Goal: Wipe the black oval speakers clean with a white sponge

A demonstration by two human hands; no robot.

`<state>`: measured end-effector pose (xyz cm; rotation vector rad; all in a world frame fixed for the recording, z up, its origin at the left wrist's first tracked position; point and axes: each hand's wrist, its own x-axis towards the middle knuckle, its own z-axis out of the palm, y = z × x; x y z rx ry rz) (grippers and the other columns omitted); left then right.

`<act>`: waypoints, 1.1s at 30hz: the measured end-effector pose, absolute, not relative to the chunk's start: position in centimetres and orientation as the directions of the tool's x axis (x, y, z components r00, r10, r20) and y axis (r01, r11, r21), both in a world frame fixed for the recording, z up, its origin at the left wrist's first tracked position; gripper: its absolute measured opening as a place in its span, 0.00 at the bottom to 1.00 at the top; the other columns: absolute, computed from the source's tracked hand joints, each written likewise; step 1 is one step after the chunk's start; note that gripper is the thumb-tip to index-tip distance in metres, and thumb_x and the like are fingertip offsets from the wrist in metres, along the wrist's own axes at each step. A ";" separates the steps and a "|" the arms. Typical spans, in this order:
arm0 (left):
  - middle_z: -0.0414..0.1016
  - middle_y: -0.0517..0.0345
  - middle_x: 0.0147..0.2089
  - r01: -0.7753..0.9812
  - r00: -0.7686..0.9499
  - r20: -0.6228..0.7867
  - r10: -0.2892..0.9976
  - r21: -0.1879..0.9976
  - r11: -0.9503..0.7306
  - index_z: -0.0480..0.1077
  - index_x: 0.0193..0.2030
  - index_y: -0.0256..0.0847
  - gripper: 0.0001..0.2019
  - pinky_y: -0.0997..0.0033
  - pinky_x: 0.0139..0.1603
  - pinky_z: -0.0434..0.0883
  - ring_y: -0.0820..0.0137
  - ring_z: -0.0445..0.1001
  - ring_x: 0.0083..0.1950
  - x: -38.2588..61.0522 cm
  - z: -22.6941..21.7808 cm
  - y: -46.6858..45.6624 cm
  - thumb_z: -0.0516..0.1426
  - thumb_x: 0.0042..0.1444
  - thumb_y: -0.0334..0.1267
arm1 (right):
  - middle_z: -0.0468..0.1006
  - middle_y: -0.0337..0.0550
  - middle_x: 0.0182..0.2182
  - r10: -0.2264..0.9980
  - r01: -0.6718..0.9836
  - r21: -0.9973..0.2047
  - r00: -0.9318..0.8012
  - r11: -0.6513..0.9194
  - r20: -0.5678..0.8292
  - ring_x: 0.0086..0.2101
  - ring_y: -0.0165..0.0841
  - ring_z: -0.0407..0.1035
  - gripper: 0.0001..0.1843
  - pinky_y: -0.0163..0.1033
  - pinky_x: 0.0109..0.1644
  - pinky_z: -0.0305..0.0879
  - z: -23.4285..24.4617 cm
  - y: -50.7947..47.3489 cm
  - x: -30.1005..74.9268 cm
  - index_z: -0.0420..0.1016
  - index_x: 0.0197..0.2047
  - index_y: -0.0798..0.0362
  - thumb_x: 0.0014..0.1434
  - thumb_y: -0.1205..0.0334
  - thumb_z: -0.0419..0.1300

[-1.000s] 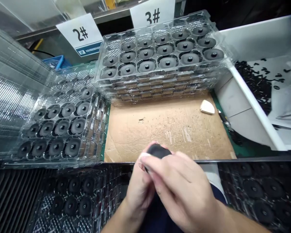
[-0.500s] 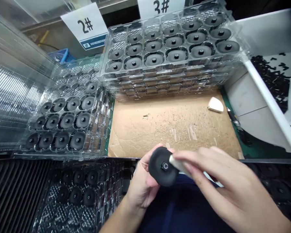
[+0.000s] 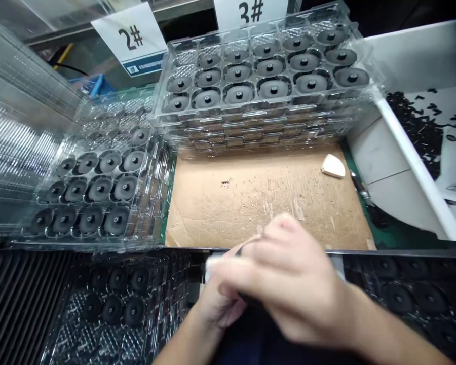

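My left hand (image 3: pixel 220 304) and my right hand (image 3: pixel 289 279) are close together over my lap, both motion-blurred. Between them, a black round disc (image 3: pixel 247 248) is mostly hidden, with only a thin edge showing; it seems to rest in my left hand. A white pad (image 3: pixel 214 266) pokes out from under my right fingers, pressed against the disc. A matching white wedge-shaped sponge (image 3: pixel 333 166) lies on the cardboard sheet (image 3: pixel 251 203), beyond both hands.
Transparent trays of grey discs are stacked (image 3: pixel 266 86) behind the cardboard, with another tray (image 3: pixel 99 187) to the left. Black discs fill trays in front (image 3: pixel 114 294). A small tool (image 3: pixel 361 190) lies right of the cardboard, beside a white bin of black scraps (image 3: pixel 421 132).
The disc's flat face with its centre hub showed earlier; now my right hand covers it. That hand has moved left across the disc, with the white pad under its fingers.
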<state>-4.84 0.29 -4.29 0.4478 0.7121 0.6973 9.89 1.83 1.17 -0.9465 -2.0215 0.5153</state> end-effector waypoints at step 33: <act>0.71 0.42 0.55 0.191 0.450 0.339 0.826 0.867 -0.460 0.30 0.70 0.49 0.55 0.56 0.55 0.70 0.61 0.73 0.54 -8.3 -6.1 1.5 0.65 0.46 0.46 | 0.74 0.45 0.42 0.910 0.641 -0.648 -0.240 0.411 0.339 0.37 0.33 0.67 0.22 0.38 0.41 0.65 -6.6 -2.7 12.2 0.64 0.60 0.47 0.63 0.67 0.56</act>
